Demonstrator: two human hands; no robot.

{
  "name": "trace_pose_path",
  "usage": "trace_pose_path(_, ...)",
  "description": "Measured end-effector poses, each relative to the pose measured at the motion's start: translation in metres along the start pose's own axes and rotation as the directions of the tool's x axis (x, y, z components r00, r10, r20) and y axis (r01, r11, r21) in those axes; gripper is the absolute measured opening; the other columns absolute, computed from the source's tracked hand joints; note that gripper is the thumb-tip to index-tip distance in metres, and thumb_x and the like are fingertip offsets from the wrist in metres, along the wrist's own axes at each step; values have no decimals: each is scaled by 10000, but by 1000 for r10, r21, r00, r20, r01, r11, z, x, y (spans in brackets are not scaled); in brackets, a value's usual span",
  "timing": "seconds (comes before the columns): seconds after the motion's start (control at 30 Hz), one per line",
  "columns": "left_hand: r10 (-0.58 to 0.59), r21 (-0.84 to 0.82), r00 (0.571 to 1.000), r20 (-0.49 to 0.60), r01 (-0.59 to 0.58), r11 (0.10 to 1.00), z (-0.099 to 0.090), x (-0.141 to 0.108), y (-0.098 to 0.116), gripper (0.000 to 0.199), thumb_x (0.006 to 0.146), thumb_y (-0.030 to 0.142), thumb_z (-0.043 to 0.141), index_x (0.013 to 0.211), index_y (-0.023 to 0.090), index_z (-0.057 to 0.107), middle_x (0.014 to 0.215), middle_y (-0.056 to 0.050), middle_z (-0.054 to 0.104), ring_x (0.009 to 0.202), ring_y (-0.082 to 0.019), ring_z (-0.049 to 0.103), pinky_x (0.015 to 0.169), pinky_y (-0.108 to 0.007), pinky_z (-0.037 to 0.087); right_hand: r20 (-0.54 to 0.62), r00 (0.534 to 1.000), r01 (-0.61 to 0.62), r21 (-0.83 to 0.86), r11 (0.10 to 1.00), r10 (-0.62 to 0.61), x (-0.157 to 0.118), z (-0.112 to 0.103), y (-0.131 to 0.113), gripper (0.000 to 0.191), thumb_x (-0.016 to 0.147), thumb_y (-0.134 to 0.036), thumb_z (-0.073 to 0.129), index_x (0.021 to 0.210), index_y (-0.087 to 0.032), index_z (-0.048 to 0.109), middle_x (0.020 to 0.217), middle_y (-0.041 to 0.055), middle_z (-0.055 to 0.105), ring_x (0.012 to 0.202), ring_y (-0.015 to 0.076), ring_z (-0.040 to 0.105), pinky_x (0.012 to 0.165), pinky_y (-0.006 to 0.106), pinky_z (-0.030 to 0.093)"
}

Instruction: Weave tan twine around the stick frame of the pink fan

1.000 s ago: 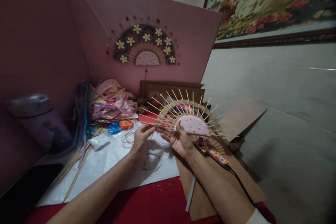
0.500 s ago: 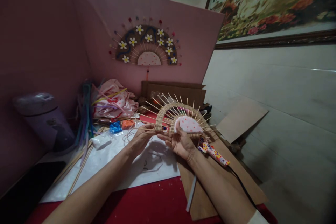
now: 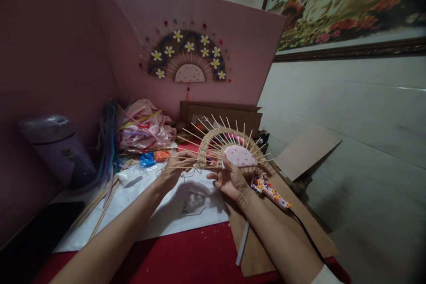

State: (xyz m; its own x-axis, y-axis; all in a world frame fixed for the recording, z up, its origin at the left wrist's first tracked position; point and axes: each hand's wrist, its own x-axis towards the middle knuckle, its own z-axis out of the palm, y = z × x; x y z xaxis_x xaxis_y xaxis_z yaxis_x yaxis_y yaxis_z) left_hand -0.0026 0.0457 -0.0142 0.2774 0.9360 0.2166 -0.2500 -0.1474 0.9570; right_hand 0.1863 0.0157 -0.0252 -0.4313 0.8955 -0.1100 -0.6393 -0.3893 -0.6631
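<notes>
A half-round fan frame (image 3: 208, 140) of thin sticks, with tan twine woven across them in an arc, is held up over the table. A pink half-disc with red dots (image 3: 240, 156) sits at its centre. My right hand (image 3: 234, 183) grips the fan there, thumb on the front of the half-disc and fingers below and behind. At the fan's left end my left hand (image 3: 177, 169) is closed, its fingertips pinching the twine beside the outermost sticks. Loose loops of twine (image 3: 187, 175) hang below those fingers; the exact pinch is partly hidden.
A finished flowered fan (image 3: 189, 46) hangs on the pink board. A glue gun with patterned cover (image 3: 274, 196) lies on cardboard (image 3: 256, 248) at right. Pink cloth (image 3: 143, 120), coloured strips, blue and orange packets (image 3: 147, 159), sticks and a lilac bottle (image 3: 58, 151) stand left.
My left hand has shifted slightly left, off the woven end. The right hand's fingers have curled back from the lower left edge, while its thumb stays on the half-disc.
</notes>
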Motion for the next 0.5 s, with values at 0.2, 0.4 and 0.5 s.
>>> trace_pose_path(0.2, -53, -88, 998, 42, 57, 994, 6, -5, 7, 223, 668, 287, 708, 712, 136, 550, 452, 31, 536, 368, -81, 462, 365, -188, 251, 14, 1000, 24, -26, 999, -24, -1, 0, 0, 322, 873, -440, 472, 880, -136, 576, 784, 98, 719, 552, 156, 652, 375, 176, 327)
trace_pose_path(0.4, 3, -167, 994, 106, 15, 986, 7, -5, 0, 195, 692, 260, 689, 757, 130, 558, 690, -36, 644, 545, -119, 572, 522, -256, 425, 27, 999, 25, -42, 999, -24, -2, 0, 0, 340, 862, -457, 482, 889, -134, 584, 783, 101, 717, 556, 145, 631, 396, 181, 346)
trace_pose_path(0.5, -17, -120, 998, 67, 25, 993, 4, -3, -6, 193, 686, 259, 698, 760, 122, 584, 717, -31, 632, 573, -111, 560, 556, -260, 426, 11, 999, 35, -27, 999, -35, -2, 0, 1, 323, 861, -443, 490, 892, -137, 587, 766, 85, 714, 563, 144, 625, 419, 195, 372)
